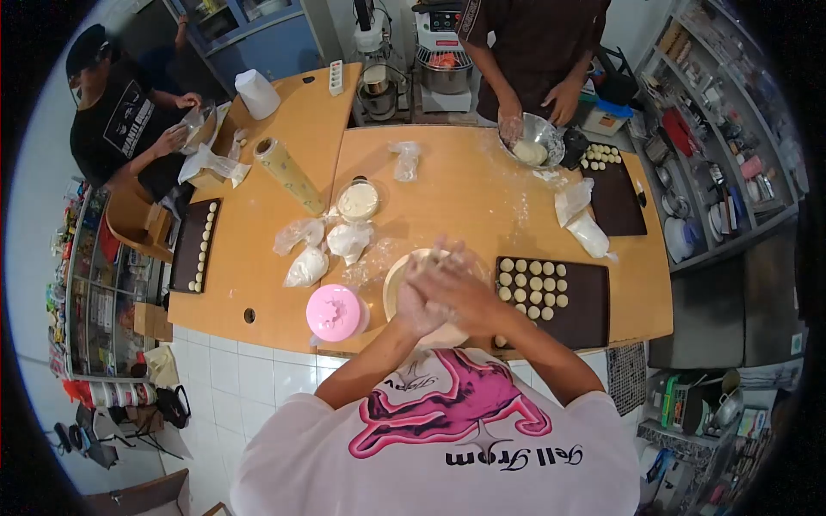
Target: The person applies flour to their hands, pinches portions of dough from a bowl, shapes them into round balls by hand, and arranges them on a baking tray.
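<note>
My left hand and my right hand are pressed together, palm against palm, over a round pale bowl. Flour whitens the fingers, which are slightly blurred; anything between the palms is hidden. Just right of my hands lies a dark tray with rows of small pale dough balls. A pink lidded container stands left of the bowl. Beyond it are tied plastic bags of white powder and a small bowl of white powder.
Across the table, a person's hands work at a metal bowl. Another person handles a plastic bag at the left. A film roll, flour bag, right tray and left tray are on the tables.
</note>
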Demonstrator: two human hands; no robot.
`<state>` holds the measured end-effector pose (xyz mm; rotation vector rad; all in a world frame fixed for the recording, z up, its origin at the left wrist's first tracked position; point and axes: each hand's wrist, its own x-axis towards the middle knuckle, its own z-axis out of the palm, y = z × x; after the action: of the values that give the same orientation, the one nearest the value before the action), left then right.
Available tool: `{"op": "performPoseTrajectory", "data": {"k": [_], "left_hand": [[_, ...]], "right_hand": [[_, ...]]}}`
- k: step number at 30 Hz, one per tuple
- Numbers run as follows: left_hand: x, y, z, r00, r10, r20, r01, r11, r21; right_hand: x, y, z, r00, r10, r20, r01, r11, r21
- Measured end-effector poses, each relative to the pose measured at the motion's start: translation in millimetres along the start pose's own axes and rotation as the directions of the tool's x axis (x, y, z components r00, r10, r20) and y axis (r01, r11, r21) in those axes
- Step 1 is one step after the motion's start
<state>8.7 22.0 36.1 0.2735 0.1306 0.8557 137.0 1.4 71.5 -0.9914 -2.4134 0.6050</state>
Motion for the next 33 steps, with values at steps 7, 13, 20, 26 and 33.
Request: {"op": "performPoseTrajectory", "data": {"k": [7, 13, 20, 26, 33], "left_hand": [[1.9, -3.6, -12.5, 0.988, 0.083, 0.133, -0.081, 0.997, -0.016], [-2.3, -3.4, 24.3, 0.995, -0.021, -0.094, 0.024, 0.999, 0.031], [-1.6, 18.8, 16.2, 0.999, 0.036, -0.018, -0.038, 0.993, -0.108], [9.2, -19.8, -4.1, 0.998, -0.021, 0.058, 0.026, 0.995, -0.092], [2.4, 1.6, 31.4, 0.973, -0.230, -0.015, 0.219, 0.941, -0.258]], "right_hand": [[6.8, -33.8, -8.8, 0.995, -0.068, 0.070, 0.067, 0.998, 0.024], [16.6, 0.2, -8.5, 0.965, 0.193, -0.178, -0.173, 0.978, 0.120], [11.0, -16.6, -26.5, 0.999, 0.011, 0.030, -0.012, 1.000, 0.014], [24.3, -28.4, -10.2, 0.995, -0.068, -0.071, 0.080, 0.981, 0.174], [7.5, -8.6, -15.8, 0.994, -0.073, 0.087, 0.062, 0.991, 0.119]]}}
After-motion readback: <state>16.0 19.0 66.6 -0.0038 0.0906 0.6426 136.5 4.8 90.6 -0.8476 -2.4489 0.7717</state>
